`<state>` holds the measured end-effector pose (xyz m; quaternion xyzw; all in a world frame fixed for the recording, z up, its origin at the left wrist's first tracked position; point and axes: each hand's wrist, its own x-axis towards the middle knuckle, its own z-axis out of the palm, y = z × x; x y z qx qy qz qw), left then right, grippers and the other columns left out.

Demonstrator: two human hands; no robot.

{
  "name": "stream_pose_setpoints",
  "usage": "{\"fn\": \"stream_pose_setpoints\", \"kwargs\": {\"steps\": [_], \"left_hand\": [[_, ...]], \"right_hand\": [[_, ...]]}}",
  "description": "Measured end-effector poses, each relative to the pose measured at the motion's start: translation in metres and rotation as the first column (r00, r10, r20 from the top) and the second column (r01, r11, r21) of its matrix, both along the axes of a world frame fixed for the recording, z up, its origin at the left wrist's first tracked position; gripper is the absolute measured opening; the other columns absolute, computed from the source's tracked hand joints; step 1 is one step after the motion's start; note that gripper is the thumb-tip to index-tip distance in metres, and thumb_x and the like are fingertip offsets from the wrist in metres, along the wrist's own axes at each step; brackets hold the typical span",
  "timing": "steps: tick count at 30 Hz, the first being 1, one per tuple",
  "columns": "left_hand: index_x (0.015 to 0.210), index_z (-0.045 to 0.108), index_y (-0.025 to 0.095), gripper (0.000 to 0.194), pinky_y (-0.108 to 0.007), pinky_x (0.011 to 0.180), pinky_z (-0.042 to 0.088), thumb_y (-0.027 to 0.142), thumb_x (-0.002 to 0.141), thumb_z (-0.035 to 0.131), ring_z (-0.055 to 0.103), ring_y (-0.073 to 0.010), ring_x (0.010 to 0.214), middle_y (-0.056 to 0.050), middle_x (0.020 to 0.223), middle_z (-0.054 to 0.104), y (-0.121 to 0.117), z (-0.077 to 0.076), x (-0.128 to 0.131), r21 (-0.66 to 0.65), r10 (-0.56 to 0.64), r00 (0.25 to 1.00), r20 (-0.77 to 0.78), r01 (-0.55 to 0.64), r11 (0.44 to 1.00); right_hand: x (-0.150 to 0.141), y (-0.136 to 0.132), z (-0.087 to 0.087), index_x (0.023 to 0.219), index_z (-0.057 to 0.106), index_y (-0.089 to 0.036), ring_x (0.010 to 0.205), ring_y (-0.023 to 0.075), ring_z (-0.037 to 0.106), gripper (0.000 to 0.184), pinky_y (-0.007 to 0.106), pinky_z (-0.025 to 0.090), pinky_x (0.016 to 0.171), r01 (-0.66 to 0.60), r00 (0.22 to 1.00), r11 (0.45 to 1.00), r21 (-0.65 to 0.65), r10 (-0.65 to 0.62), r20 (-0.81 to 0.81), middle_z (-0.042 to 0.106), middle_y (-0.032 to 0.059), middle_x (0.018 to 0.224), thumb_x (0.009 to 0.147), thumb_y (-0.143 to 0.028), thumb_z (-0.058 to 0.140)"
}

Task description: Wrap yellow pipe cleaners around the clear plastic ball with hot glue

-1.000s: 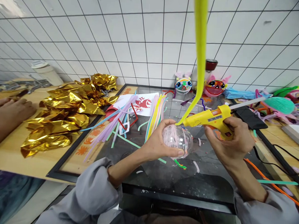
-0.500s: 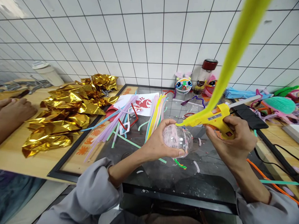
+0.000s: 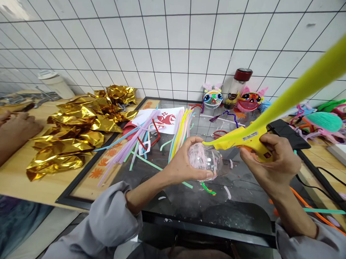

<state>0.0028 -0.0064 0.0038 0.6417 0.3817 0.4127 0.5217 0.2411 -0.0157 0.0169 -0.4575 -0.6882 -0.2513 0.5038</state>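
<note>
My left hand (image 3: pixel 183 162) is closed around a clear plastic ball (image 3: pixel 207 161) with pale pink strands wound about it. In my right hand (image 3: pixel 279 161) is a yellow hot glue gun (image 3: pixel 257 144), its front pointing left at the ball's top. A long yellow pipe cleaner (image 3: pixel 303 95) runs from the top of the ball, in front of the gun, up to the right edge of the view. Its far end lies outside the picture. The gun's tip is close to the ball; I cannot tell whether they touch.
Crumpled gold foil (image 3: pixel 72 132) covers the left table, beside another person's hands (image 3: pixel 18 126). Purple pipe cleaners (image 3: pixel 129 150) lie left of centre. A decorated ball (image 3: pixel 212 97) and a lidded bottle (image 3: pixel 236 88) stand by the wall. A black cable (image 3: pixel 316 189) runs at right.
The yellow pipe cleaner's free length has swung down to the right. My right hand and the glue gun have shifted slightly right, with the gun's back lower. My left hand still holds the ball.
</note>
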Motion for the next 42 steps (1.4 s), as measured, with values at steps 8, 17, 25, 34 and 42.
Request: {"fn": "stream_pose_setpoints", "kwargs": {"steps": [8,17,25,34,42], "left_hand": [[0.12,0.044,0.021,0.087,-0.039,0.095,0.048,0.038,0.046,0.089,0.06,-0.0269,0.108,-0.008,0.122,0.058,0.0006,0.0009,-0.0003,0.012,0.014,1.0,-0.02,-0.013,1.0],[0.122,0.042,0.021,0.09,-0.039,0.097,0.046,0.037,0.048,0.089,0.058,-0.0273,0.11,-0.009,0.127,0.056,-0.001,-0.0013,-0.0008,0.004,-0.025,0.999,-0.026,0.025,1.0],[0.124,0.044,0.021,0.09,-0.041,0.096,0.048,0.04,0.048,0.09,0.06,-0.0279,0.108,-0.009,0.122,0.06,-0.0019,0.0004,-0.0009,0.013,-0.029,0.997,-0.071,0.03,0.999],[0.119,0.043,0.022,0.088,-0.045,0.099,0.048,0.035,0.047,0.09,0.064,-0.0297,0.108,-0.008,0.114,0.065,-0.0038,0.0027,0.0021,-0.037,-0.065,0.997,0.03,0.066,0.997],[0.123,0.044,0.021,0.089,-0.042,0.102,0.045,0.04,0.049,0.09,0.059,-0.0293,0.114,-0.01,0.127,0.057,-0.0002,-0.0034,-0.001,0.038,-0.029,0.999,-0.036,0.031,0.999]], "right_hand": [[0.0021,-0.0003,0.0001,0.099,0.056,-0.026,0.071,0.0201,0.067,0.028,0.03,0.053,0.056,-0.004,1.0,1.0,0.006,0.004,0.012,0.066,0.0018,0.084,0.077,-0.032,0.073],[-0.0009,-0.0002,-0.0021,0.095,0.057,-0.027,0.066,0.019,0.065,0.026,0.031,0.052,0.055,0.062,0.997,0.998,-0.012,-0.063,-0.048,0.068,0.0012,0.084,0.076,-0.033,0.074],[0.0014,0.0028,-0.0065,0.095,0.057,-0.026,0.067,0.0194,0.065,0.028,0.032,0.051,0.056,0.095,0.995,0.995,-0.009,-0.095,-0.021,0.067,0.001,0.083,0.074,-0.032,0.074],[0.0023,0.0029,-0.0043,0.095,0.056,-0.025,0.063,0.0165,0.064,0.029,0.029,0.047,0.054,0.073,0.997,0.997,0.026,-0.074,0.03,0.067,-0.0009,0.08,0.073,-0.028,0.075],[-0.0005,0.0015,0.0005,0.09,0.056,-0.025,0.057,0.0157,0.061,0.023,0.028,0.045,0.049,0.067,0.998,0.998,0.002,-0.067,-0.013,0.067,-0.0008,0.078,0.074,-0.029,0.072]]}}
